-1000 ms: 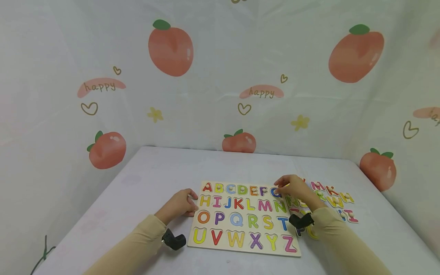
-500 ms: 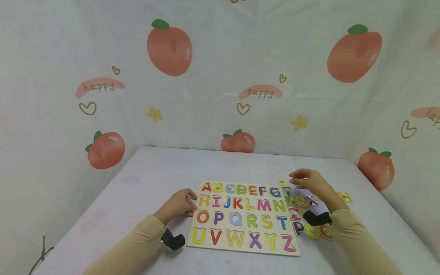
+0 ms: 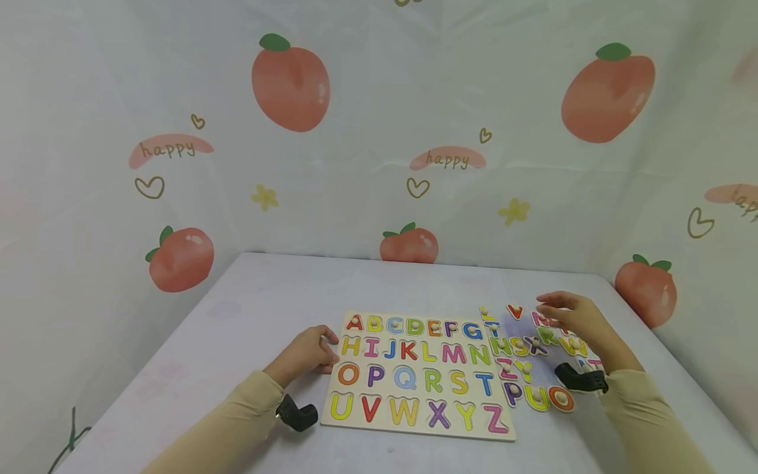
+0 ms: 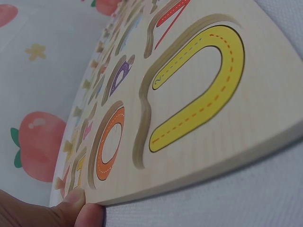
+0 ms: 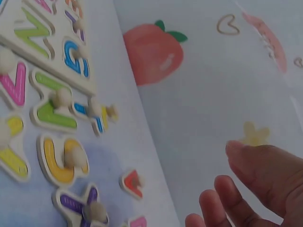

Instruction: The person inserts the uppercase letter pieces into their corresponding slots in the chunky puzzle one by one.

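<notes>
My head feed shows the wooden alphabet puzzle board (image 3: 356, 422) flat on the white table (image 3: 260, 329), its rows reading A to G on the far side, then H to N, O to T, and U to Z on the near side. Knobbed letters fill the far row; the others show coloured letters printed in their recesses (my left wrist feed even gives me orange dashes along the yellow one at the near left corner). The left hand (image 3: 308, 350) touches the board's left edge with its fingertips; whether they pinch it I cannot tell. The right hand (image 3: 577, 319) is over the loose letters at far right, thumb and fingers apart. Right of the board I read a yellow L (image 3: 485, 312) and blue T (image 3: 492, 328) by its far corner, a green N (image 3: 500, 347), yellow S (image 3: 519, 346) and purple X (image 3: 535, 346) in line, a pink Z (image 3: 506, 368) and yellow Y (image 3: 524, 370) nearer, then a purple P (image 3: 512, 394), yellow U (image 3: 537, 406) and orange O (image 3: 560, 399) nearest. A red V (image 3: 515, 311) lies farther back. Behind, the peach-print backdrop (image 3: 355, 204) says "happy" on pink bands.
</notes>
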A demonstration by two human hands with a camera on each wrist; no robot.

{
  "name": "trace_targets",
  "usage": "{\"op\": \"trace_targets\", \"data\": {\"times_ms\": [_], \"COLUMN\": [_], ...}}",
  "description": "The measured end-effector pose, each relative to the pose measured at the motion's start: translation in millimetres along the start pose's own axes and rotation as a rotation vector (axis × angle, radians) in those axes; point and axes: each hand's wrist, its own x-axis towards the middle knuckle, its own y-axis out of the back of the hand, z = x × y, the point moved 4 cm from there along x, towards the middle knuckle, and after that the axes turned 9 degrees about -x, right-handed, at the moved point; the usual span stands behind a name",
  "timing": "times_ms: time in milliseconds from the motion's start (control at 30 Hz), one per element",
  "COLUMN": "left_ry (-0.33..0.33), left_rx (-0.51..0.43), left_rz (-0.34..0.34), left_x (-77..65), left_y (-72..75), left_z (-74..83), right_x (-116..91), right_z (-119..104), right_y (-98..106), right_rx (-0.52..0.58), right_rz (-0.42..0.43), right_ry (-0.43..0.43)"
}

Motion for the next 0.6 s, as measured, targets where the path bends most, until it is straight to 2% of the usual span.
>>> {"op": "trace_targets", "data": {"times_ms": [200, 267, 433, 500, 600], "left_ry": [-0.003, -0.004, -0.005, -0.007, -0.006], "left_rx": [-0.002, -0.005, -0.005, -0.004, -0.011], "left_rz": [0.004, 0.003, 0.003, 0.002, -0.001], "left_x": [0.6, 0.6, -0.9, -1.7, -3.2], "left_y": [0.1, 0.2, 0.3, 0.2, 0.3], "left_z": [-0.8, -0.9, 0.4, 0.8, 2.5], "right_x": [-2, -2, -7, -10, -14], "right_z": [28, 40, 61, 66, 75], "right_y": [13, 16, 20, 23, 26], "right_rx": [0.059, 0.104, 0.088, 0.049, 0.021], "right_rz": [0.039, 0.057, 0.093, 0.103, 0.127], "right_ry": [-0.014, -0.053, -0.072, -0.052, -0.069]}}
